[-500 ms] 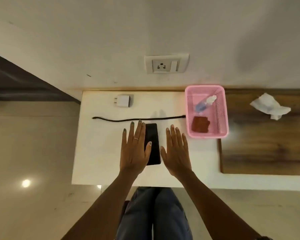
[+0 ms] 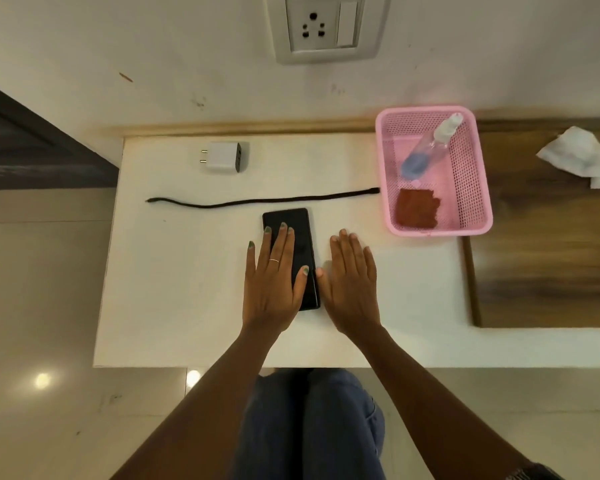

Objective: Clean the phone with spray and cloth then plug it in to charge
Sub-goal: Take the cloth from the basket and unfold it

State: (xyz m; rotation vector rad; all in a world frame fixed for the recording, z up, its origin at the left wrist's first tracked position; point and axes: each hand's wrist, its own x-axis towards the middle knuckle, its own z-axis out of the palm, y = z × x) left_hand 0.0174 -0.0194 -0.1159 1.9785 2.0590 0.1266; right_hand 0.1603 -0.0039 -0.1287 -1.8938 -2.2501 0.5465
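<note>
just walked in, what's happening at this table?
A person sits at a white table with both hands flat and open. The left hand lies partly over a black phone; the right hand rests on the table beside it. Nothing is picked up yet: spray bottle and brown cloth sit in the pink basket, with the cable and charger unplugged.
</note>
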